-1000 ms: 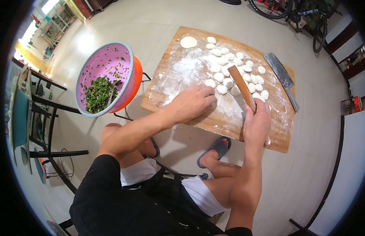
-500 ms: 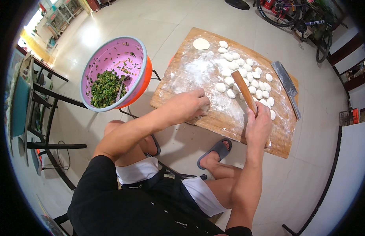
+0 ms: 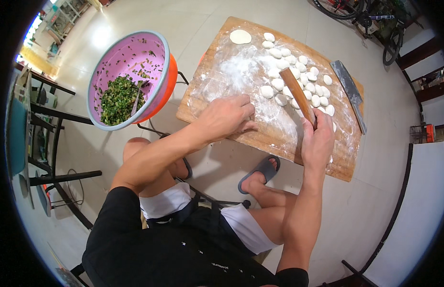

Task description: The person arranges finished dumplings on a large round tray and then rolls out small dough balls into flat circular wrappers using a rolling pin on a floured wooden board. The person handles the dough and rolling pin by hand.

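Observation:
My right hand (image 3: 319, 138) is wrapped round the near end of a wooden rolling pin (image 3: 298, 94), which slants up and left over small floured dough pieces (image 3: 305, 86). Over the near edge of the floury wooden board (image 3: 279, 138), my left hand (image 3: 230, 115) has its fingers curled downward; whatever lies under them is hidden. At the board's far left corner lies a flat round dough wrapper (image 3: 240, 37). Several of the dough pieces are flattened into thick discs, and some sit close to the pin's tip.
Left of the board, a pink bowl with a grey rim (image 3: 95, 122) holds chopped green filling (image 3: 117, 99) and a spoon (image 3: 135, 101). A cleaver (image 3: 347, 88) lies along the board's right edge. Loose flour (image 3: 237, 69) covers the board's middle. A bicycle (image 3: 370, 19) stands far right.
The view has shifted slightly, so the board and bowl sit higher and further left. My left hand has turned a little, its fingertips showing more. The rolling pin stays in my right hand.

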`<act>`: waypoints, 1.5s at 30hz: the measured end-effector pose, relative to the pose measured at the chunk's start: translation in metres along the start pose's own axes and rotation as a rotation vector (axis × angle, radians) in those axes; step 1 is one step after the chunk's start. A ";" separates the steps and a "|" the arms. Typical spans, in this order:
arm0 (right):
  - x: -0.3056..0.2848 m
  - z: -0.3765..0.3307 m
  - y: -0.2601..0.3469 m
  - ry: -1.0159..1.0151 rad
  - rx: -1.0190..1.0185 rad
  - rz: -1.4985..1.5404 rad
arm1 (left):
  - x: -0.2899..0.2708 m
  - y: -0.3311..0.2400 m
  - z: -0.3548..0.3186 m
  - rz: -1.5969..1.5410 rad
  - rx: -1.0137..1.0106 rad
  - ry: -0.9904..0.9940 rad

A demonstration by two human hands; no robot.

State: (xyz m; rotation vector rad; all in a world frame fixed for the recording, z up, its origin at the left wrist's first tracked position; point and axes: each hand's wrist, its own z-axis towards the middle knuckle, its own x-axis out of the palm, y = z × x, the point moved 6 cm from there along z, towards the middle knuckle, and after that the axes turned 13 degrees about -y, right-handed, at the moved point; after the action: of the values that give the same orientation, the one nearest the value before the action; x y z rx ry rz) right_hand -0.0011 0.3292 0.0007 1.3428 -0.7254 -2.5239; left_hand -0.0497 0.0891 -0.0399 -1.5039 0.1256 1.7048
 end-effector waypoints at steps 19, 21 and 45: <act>-0.015 0.001 0.027 0.021 -0.086 0.124 | -0.048 0.032 0.010 -0.494 -0.294 -0.658; -0.006 -0.014 0.050 0.068 -0.268 0.138 | -0.073 0.039 -0.006 -0.461 -0.307 -0.733; 0.055 -0.063 0.087 0.287 -0.400 -0.149 | -0.027 0.027 0.009 -0.161 -0.018 0.015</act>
State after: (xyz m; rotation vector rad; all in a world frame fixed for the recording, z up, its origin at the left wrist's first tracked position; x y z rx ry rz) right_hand 0.0138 0.2121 -0.0246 1.6000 -0.0608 -2.3348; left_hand -0.0755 0.0631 -0.0264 -1.4980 -0.0030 1.5707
